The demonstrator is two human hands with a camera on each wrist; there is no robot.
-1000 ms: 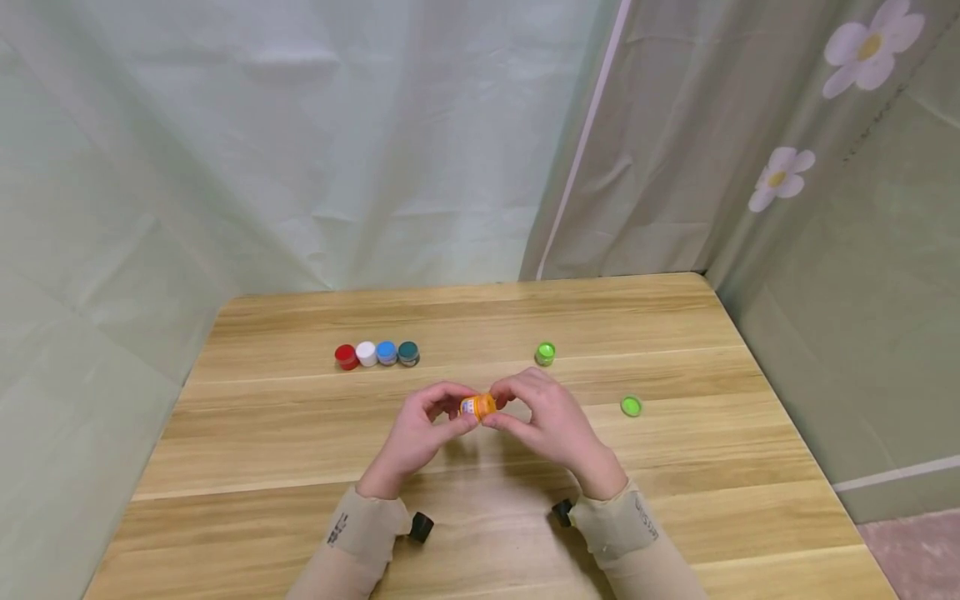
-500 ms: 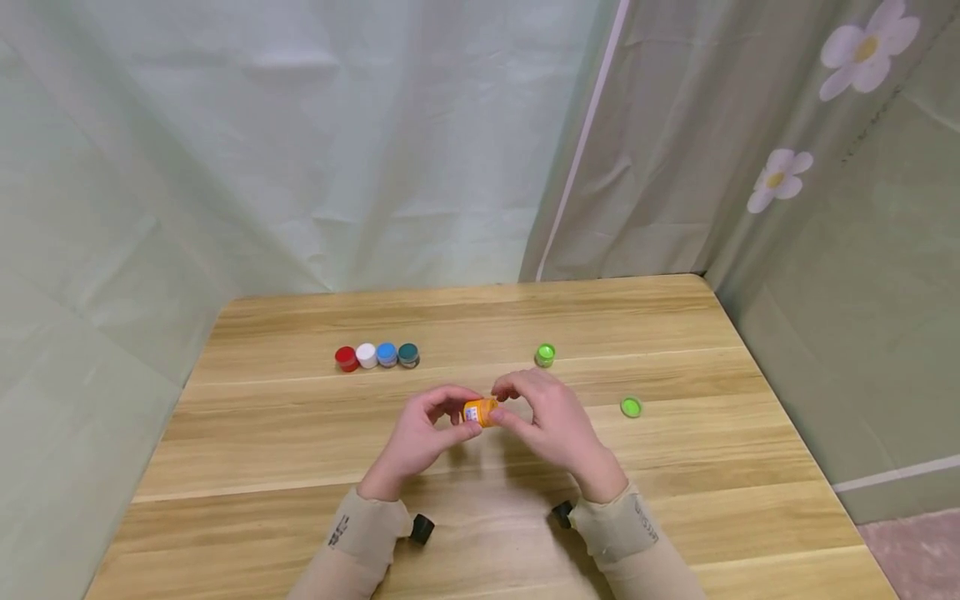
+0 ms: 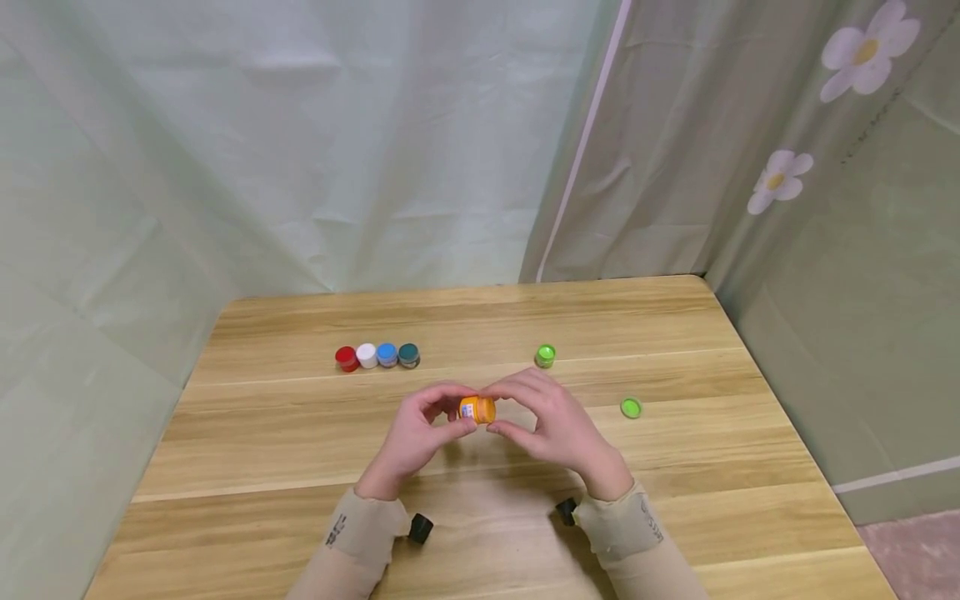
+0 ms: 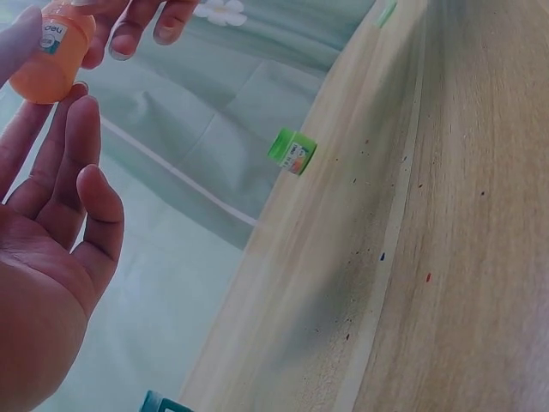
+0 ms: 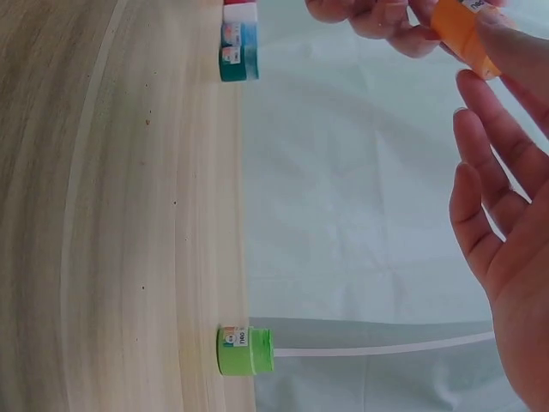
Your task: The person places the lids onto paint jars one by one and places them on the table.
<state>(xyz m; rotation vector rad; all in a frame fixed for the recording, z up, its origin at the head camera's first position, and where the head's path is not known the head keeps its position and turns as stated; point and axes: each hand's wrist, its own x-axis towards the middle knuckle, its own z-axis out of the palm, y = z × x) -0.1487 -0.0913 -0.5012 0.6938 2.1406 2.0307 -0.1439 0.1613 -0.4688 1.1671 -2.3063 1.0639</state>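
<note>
A small orange paint jar (image 3: 477, 409) is held sideways above the table, between both hands. My left hand (image 3: 417, 429) grips its labelled body between thumb and fingers. At the jar's other end, my right hand (image 3: 553, 419) has its fingertips on top and its thumb below, around the lid end. In the right wrist view, that thumb lies across the orange jar (image 5: 463, 33), with the forefinger under it. Beyond the hands stands a light green jar (image 3: 545, 356) without its lid. Its green lid (image 3: 631, 407) lies on the table to the right.
Red (image 3: 347, 359), white (image 3: 367, 356), blue (image 3: 387, 355) and dark teal (image 3: 408, 356) jars stand side by side at the back left of the wooden table (image 3: 300, 433). Curtains hang behind the table and along its sides.
The right fingers and thumb have shifted on the jar's lid end, spreading apart and closing round it again. The jar turned slightly and moved a little left. Other things stay put.
</note>
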